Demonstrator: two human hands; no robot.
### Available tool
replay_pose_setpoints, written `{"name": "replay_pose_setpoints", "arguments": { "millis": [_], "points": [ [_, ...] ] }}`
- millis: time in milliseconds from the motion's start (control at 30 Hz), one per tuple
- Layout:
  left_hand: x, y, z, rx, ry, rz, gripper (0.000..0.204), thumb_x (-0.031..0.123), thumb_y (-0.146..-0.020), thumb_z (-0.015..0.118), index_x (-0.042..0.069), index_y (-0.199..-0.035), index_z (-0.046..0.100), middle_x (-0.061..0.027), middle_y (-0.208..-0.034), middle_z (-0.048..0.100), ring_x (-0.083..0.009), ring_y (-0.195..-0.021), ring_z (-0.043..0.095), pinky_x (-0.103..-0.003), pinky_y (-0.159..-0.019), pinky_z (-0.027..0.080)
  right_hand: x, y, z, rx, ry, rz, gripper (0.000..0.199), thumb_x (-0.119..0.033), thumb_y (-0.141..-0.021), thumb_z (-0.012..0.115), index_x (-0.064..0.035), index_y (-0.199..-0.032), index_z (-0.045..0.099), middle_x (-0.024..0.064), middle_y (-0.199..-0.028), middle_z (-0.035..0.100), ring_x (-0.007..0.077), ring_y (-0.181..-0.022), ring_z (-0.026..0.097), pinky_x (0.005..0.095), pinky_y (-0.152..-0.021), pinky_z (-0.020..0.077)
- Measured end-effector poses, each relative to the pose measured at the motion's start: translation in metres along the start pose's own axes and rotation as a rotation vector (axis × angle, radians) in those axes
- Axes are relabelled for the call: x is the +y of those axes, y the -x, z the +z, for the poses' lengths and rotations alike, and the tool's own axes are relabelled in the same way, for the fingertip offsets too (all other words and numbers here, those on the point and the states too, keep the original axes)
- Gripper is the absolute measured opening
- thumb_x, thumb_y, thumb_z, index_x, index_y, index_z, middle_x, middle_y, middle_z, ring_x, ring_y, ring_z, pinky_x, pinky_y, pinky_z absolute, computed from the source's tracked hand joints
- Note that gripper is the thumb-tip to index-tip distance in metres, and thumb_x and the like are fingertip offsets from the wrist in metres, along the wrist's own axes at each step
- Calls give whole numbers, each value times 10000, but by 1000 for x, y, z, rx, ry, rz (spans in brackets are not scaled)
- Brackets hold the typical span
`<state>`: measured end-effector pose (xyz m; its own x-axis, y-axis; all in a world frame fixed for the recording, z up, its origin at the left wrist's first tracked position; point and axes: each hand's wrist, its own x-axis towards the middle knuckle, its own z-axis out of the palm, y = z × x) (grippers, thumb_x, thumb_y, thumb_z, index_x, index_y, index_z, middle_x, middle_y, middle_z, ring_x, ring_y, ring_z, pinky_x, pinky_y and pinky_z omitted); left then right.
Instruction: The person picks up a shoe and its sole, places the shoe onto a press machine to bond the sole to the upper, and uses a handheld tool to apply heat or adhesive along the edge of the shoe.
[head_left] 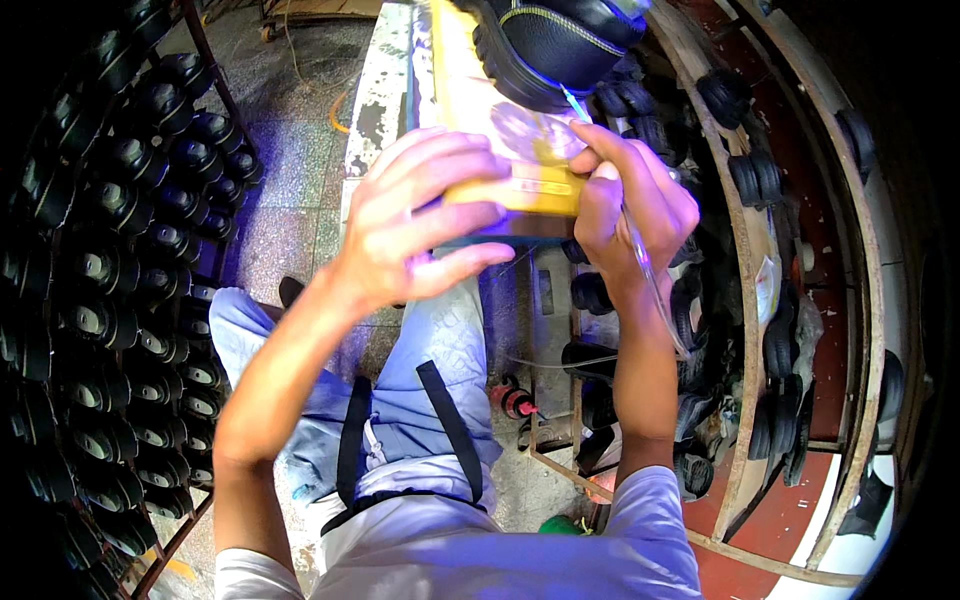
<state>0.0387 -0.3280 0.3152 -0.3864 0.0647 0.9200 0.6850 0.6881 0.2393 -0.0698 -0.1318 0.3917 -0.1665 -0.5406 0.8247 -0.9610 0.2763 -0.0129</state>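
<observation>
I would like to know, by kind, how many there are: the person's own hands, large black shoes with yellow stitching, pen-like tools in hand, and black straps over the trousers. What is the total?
Hands: 2 (left hand, right hand)
Black shoe: 1
Pen-like tool: 1
Black straps: 2
Total: 6

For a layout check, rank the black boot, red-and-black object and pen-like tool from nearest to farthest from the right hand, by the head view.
1. Pen-like tool: held in the right hand.
2. Black boot: beyond the hand, at the top.
3. Red-and-black object: lower down, leftward.
</observation>
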Motion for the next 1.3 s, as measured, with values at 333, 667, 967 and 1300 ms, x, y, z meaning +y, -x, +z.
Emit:
{"name": "replay_pose_setpoints", "arguments": {
  "millis": [333, 667, 967, 1300],
  "points": [
    [-74, 45, -75, 266, -238, -413, 271, 211, -1048, 604, 30, -1187, 750, -124, -1348, 694, -302, -1373, 561, -426, -1179, 395, -14, -11, 60, 104, -149, -66, 295, -22, -903, 536, 23, -1092, 758, 92, -781, 712, 171, -692, 696, 292, -652, 567],
    [-92, -2, -73, 167, -189, -776, 638, 468, -1105, 373, -62, -1392, 585, -184, -1422, 624, -259, -1302, 579, -364, -1119, 419, 8, -23, 90, 242, -20, -71, 243, -53, -875, 577, 15, -1046, 736, 132, -815, 709, 265, -680, 686, 357, -663, 557],
    [-133, 20, -75, 89, -413, -725, 524, 421, -1143, 303, 145, -1423, 650, -71, -1165, 731, -106, -927, 619, -266, -910, 484, 43, 5, 59, 262, 230, -86, 301, -12, -801, 568, 20, -1056, 723, 145, -766, 662, 320, -625, 659, 394, -587, 548],
    [-187, 11, -88, 56, -283, -787, 535, 459, -1138, 287, 192, -1415, 659, -70, -1280, 717, -175, -1187, 631, -309, -1091, 423, 68, 35, -2, 223, 311, -65, 250, -163, -798, 641, -86, -1005, 756, 71, -706, 610, 249, -562, 615, 344, -511, 490]
  ]
}}
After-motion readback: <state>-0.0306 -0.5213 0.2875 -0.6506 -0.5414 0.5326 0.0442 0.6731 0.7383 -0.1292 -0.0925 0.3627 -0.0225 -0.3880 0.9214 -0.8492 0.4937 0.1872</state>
